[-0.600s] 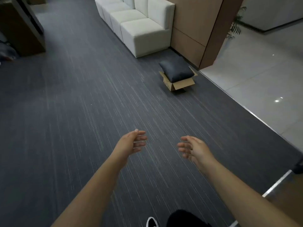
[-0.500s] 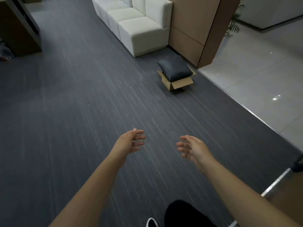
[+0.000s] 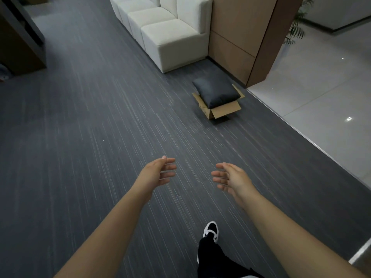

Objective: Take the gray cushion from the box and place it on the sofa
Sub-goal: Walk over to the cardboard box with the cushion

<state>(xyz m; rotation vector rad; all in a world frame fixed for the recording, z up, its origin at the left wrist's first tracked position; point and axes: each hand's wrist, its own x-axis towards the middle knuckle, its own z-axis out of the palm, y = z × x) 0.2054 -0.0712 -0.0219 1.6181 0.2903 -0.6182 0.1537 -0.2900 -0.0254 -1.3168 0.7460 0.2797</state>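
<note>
A dark gray cushion [image 3: 216,91] lies on top of an open cardboard box [image 3: 224,111] on the carpet, ahead and to the right. Just behind it a white sectional sofa [image 3: 170,35] runs along the wooden wall. My left hand [image 3: 158,172] and my right hand [image 3: 230,178] are stretched out in front of me, palms facing each other, fingers apart, holding nothing. Both hands are well short of the box.
Dark striped carpet [image 3: 90,127] covers the floor. A wooden wall panel [image 3: 241,37] stands right of the sofa, with pale tiled floor [image 3: 321,87] beyond it. A dark cabinet [image 3: 22,41] stands at the far left. My right foot in a black-and-white shoe [image 3: 210,231] steps forward.
I have walked closer; the box and cushion appear larger and lower in view. My right leg has swung forward. Both hands stay open in the same pose.
</note>
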